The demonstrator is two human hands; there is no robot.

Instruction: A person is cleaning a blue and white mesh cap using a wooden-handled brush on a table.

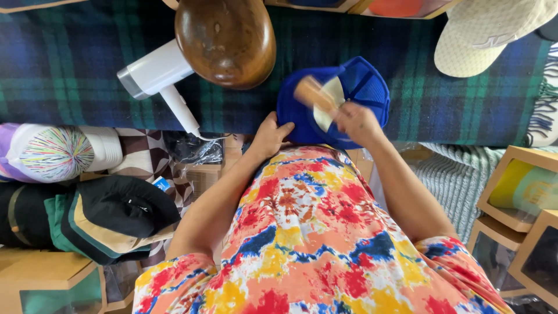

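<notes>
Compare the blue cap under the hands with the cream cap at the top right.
The blue cap is royal blue with a mesh back; the cream cap is pale and textured. The blue cap is steadied by the left hand while the right hand holds a wooden brush on it; the cream cap lies untouched. Both rest on the plaid blanket.

Hat shop or workshop: caps (110,218) stacked around, wooden hat block (226,38), steamer (160,78), display boxes (517,192) beside the plaid-covered desk (70,64).
</notes>
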